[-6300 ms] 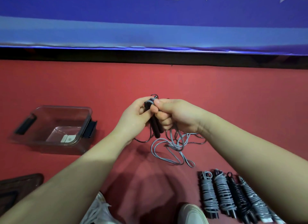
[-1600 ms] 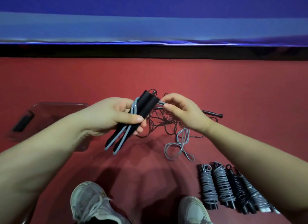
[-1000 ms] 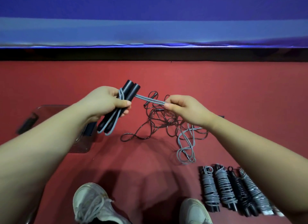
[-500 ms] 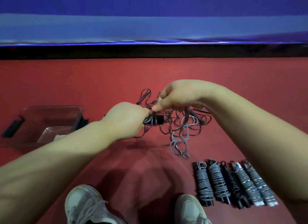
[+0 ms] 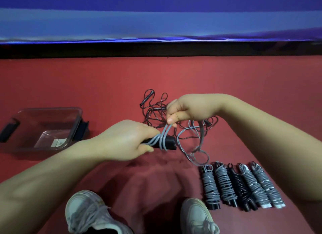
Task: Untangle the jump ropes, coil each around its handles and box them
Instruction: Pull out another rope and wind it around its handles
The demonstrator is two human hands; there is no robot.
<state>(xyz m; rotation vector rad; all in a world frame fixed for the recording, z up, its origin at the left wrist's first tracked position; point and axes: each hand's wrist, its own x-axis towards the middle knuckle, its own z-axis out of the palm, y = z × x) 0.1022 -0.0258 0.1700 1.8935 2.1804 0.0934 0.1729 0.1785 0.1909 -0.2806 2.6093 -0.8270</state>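
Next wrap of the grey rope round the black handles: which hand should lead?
Right. The right hand pinches the grey rope just above the handles, slack trailing to the floor. The left hand grips the handles, so it likely serves best as the anchor.

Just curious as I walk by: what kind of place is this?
Probably a gym or sports hall: red floor, a blue banner or mat along the far edge, and coiled jump ropes in a row.
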